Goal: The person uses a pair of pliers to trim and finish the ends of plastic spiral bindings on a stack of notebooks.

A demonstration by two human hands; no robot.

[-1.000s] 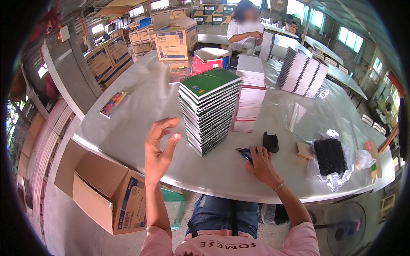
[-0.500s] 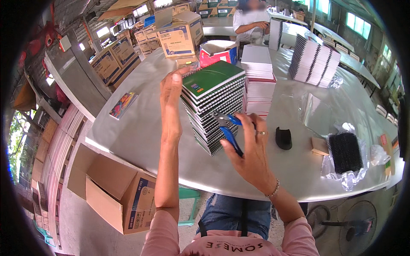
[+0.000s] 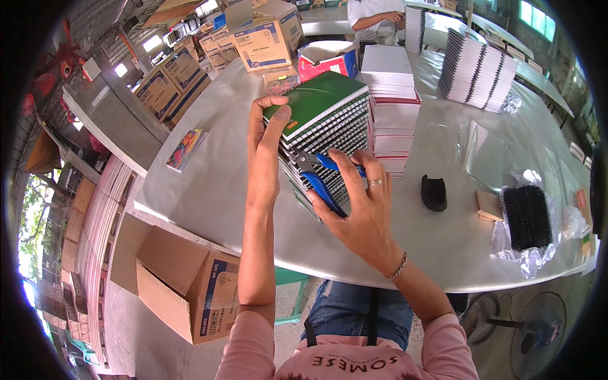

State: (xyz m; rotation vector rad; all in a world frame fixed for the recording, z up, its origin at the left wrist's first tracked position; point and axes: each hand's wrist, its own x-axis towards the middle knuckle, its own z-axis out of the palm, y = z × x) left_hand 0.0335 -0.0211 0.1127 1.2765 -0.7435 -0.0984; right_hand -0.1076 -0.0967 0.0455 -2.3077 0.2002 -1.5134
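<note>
A tall stack of wire-bound notebooks (image 3: 326,104) stands in front of me, the top one with a green cover. My left hand (image 3: 269,126) grips the near left corner of the top notebooks, thumb on the cover. In my right hand (image 3: 362,196) is a pair of blue-handled wire cutters (image 3: 320,180), its handles spread apart. The metal jaws touch or nearly touch the bound edge near the stack's left corner, below my left hand; whether they hold wire I cannot tell.
Behind the notebooks stand a pile of unbound page blocks (image 3: 389,79) and a red-blue box (image 3: 326,60). Bound books (image 3: 478,69) stand at the back right. Black binding coils (image 3: 527,217), a wooden block (image 3: 489,206) and a black curved piece (image 3: 434,193) lie right. An open carton (image 3: 161,266) sits on the floor.
My right hand has brought the wire cutters left, toward the stack's left corner. My left hand has curled onto the top notebook's corner. The view has shifted slightly.
</note>
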